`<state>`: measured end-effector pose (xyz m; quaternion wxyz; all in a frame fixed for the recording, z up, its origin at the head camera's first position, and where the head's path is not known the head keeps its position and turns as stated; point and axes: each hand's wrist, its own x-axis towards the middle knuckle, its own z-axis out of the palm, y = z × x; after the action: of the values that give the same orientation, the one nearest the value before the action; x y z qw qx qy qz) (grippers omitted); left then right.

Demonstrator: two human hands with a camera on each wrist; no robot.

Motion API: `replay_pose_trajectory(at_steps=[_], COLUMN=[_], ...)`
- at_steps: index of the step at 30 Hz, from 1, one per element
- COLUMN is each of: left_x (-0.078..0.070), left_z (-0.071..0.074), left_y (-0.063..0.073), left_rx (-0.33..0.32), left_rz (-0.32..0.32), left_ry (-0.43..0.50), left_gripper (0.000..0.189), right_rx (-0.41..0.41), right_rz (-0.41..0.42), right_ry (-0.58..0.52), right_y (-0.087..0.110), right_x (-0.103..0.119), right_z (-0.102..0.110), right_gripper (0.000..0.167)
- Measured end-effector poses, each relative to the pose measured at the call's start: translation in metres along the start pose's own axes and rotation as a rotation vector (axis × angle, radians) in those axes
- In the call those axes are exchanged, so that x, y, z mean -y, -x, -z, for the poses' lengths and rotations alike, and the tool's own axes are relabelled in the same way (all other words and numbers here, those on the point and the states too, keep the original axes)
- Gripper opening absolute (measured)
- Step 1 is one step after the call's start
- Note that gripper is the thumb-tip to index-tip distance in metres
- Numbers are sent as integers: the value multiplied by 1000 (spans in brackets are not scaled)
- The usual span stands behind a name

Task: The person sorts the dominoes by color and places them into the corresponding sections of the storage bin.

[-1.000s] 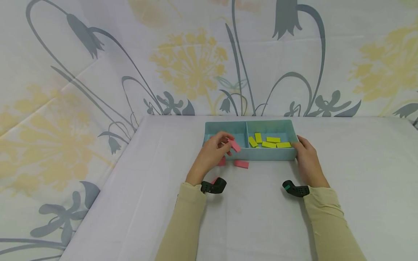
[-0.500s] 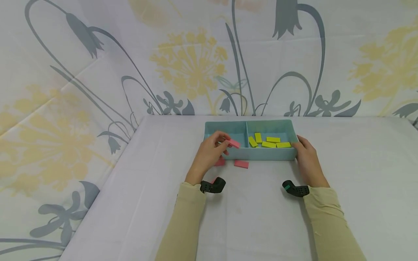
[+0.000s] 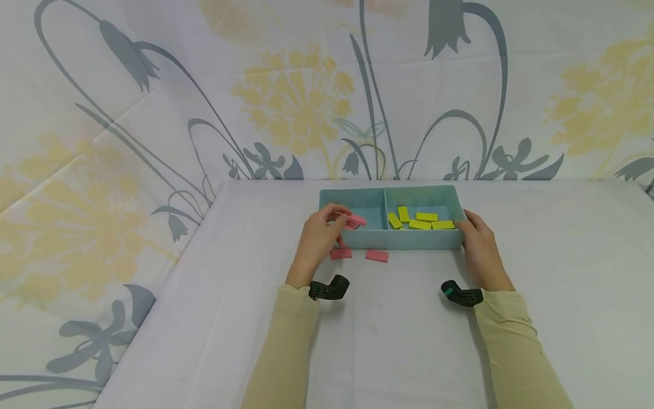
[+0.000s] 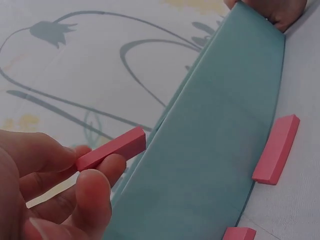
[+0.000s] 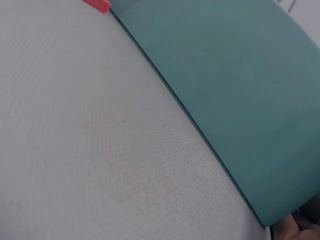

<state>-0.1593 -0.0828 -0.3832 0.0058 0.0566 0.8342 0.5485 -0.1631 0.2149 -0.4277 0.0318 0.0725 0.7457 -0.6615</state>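
My left hand (image 3: 315, 241) pinches a pink block (image 4: 117, 148) between thumb and fingers, over the front rim of the left compartment of a teal two-compartment box (image 3: 403, 240). More pink shows just under the held block in the head view, partly hidden by the fingers. My right hand (image 3: 480, 250) grips the box's right end, thumb at the front corner. Several yellow blocks (image 3: 420, 225) lie in the right compartment. On the table, close to the box's front wall, are a pink block (image 3: 377, 256) and, near my left wrist, another pink block (image 3: 341, 254).
A divider (image 3: 385, 209) splits the box. The box stands on a table with a white cloth (image 3: 398, 341), near its back edge. Behind and to the left hangs a flower-patterned curtain (image 3: 306, 102). Each wrist wears a black band with a camera (image 3: 331, 288).
My left hand has moved slightly left with the pink block, which now sits lower and further left over the left compartment. More of the pink block beneath is uncovered. The right hand keeps its grip.
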Motion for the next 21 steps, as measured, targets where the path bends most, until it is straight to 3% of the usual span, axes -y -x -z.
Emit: replay_pose_trajectory(at_steps=[21], left_x=[12], left_z=[8], left_y=[-3], left_rx=[-40], left_rz=[91], left_ry=[41], left_gripper=[26], right_rx=[-8], right_rz=[15], right_ry=[46], right_y=[-2], right_x=[-2], right_z=[0], right_gripper=[56])
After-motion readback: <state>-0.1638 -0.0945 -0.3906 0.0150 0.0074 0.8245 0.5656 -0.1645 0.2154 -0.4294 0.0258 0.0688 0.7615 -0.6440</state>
